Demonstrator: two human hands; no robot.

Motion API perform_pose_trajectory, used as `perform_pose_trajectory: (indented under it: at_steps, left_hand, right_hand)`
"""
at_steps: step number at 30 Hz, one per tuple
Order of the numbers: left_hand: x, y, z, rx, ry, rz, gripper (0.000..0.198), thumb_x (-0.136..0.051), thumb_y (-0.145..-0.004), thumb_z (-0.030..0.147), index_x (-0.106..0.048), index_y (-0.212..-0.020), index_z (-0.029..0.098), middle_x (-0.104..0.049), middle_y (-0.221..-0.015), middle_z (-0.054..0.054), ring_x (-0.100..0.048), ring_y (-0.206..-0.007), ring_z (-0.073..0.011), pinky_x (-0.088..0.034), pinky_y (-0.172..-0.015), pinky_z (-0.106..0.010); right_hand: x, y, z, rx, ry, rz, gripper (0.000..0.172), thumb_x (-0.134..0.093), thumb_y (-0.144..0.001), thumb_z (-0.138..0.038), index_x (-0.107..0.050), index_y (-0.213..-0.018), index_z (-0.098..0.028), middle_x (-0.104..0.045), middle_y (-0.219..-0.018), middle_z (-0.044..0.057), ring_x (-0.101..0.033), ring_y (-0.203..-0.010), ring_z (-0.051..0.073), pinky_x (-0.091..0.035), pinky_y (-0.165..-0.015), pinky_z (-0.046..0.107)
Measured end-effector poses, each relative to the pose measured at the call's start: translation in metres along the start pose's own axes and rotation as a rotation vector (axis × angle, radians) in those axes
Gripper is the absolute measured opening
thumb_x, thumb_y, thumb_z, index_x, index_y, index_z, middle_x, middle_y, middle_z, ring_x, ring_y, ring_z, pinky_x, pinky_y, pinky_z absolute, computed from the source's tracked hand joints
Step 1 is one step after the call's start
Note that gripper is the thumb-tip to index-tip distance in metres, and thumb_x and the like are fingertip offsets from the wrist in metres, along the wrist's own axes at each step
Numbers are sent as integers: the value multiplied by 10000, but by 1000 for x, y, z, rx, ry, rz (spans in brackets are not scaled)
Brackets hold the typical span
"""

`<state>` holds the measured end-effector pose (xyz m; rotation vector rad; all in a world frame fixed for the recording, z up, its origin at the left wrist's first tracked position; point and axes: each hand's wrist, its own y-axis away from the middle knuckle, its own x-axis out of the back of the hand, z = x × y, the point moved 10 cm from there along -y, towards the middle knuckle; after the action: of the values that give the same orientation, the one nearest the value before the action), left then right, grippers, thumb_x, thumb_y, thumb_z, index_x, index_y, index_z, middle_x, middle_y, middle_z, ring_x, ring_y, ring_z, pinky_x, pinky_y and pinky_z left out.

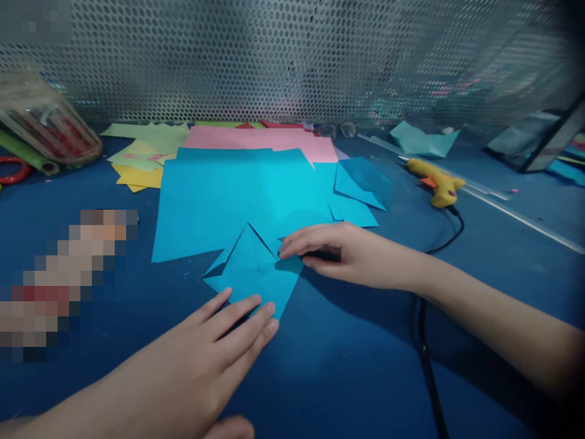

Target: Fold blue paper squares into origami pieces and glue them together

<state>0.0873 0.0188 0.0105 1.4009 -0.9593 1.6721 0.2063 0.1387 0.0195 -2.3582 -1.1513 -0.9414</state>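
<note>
A folded piece of blue paper [256, 262] lies on the table, its top folded to a point and its side flaps slightly raised. My left hand [228, 347] is spread flat, fingertips resting on the paper's lower edge. At the right corner, my right hand [338, 253] is curled over the paper, with its fingertips on the flap and the thumb by the corner. Just beyond lies a stack of larger blue sheets [223, 189], and folded blue pieces [359, 183] are to its right.
A yellow glue gun [436, 180] lies at right, its black cable [425, 353] running toward me. Behind are pink paper [265, 137], yellow-green scraps [141, 155] and a perforated metal panel [256, 61]. A plastic jar [55, 128] and red scissors handle [18, 171] are at left.
</note>
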Motion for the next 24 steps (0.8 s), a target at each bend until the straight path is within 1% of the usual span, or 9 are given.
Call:
perform_pose_trajectory:
  at_steps: [4, 11, 14, 16, 17, 19, 21, 23, 24]
  left_hand:
    - [4, -1, 2, -4, -50, 26, 801, -598, -866, 402, -296, -1545, 106, -370, -1585, -77, -396, -1433, -277, -378, -1161, -423]
    - [11, -7, 4, 102, -147, -69, 767, -628, -864, 391, -337, -1530, 145, -375, -1586, -43, -372, -1450, -239, -358, -1179, -413]
    - [13, -8, 7, 87, -118, -43, 645, -594, -921, 401, -416, -1492, 160, -461, -1540, -49, -452, -1399, -223, -391, -1152, -352]
    - [19, -8, 0, 111, -74, 7, 513, -510, -982, 400, -473, -1454, 203, -537, -1488, -35, -539, -1324, -205, -443, -1099, -308]
    - [26, -7, -11, 170, -66, 61, 461, -442, -1011, 399, -490, -1436, 226, -568, -1460, -24, -573, -1285, -201, -462, -1073, -304]
    - [38, 1, -48, 361, -96, 97, 522, -345, -1028, 452, -392, -1496, 225, -527, -1491, -37, -560, -1296, -231, -463, -1064, -338]
    - [59, 20, -96, 615, -254, 130, 687, -184, -1003, 574, -299, -1536, 156, -456, -1517, -83, -475, -1352, -343, -378, -1116, -475]
    - [80, 42, -135, 749, -328, 180, 898, -219, -942, 665, -157, -1545, 2, -407, -1467, -276, -440, -1311, -506, -351, -1057, -662]
    - [87, 56, -154, 817, -348, 187, 967, -302, -922, 667, -61, -1546, -31, -399, -1422, -333, -432, -1268, -578, -355, -986, -735]
  right_hand:
    - [1, 0, 4, -20, -16, 21, 390, -487, -887, -76, -700, -1170, -238, -687, -1273, 38, -628, -1215, 213, -568, -930, 338]
    - [4, -1, 2, -8, -36, 70, 421, -460, -828, -34, -728, -1103, -207, -711, -1229, 49, -658, -1167, 213, -587, -872, 319]
    - [5, 0, -1, 8, -28, 94, 411, -455, -833, -46, -727, -1099, -202, -709, -1234, 55, -659, -1167, 216, -591, -886, 334]
    - [5, 0, -4, 15, -34, 111, 396, -455, -827, -47, -730, -1072, -195, -721, -1205, 58, -668, -1150, 214, -590, -894, 338]
    - [5, 0, -4, 17, -40, 118, 393, -457, -821, -43, -731, -1058, -192, -728, -1187, 58, -673, -1140, 212, -589, -899, 337]
    - [5, 0, -6, 24, -51, 130, 389, -462, -807, -35, -731, -1042, -189, -735, -1165, 57, -677, -1127, 206, -587, -905, 330]
    - [5, -1, -7, 34, -57, 133, 386, -472, -804, -41, -731, -1048, -193, -734, -1163, 55, -677, -1127, 204, -589, -897, 317]
    - [5, -1, -7, 37, -56, 131, 383, -480, -808, -51, -731, -1058, -196, -730, -1169, 53, -678, -1124, 204, -594, -878, 301]
    - [5, -1, -7, 38, -54, 128, 380, -483, -810, -55, -732, -1059, -196, -729, -1170, 54, -681, -1118, 203, -595, -867, 296]
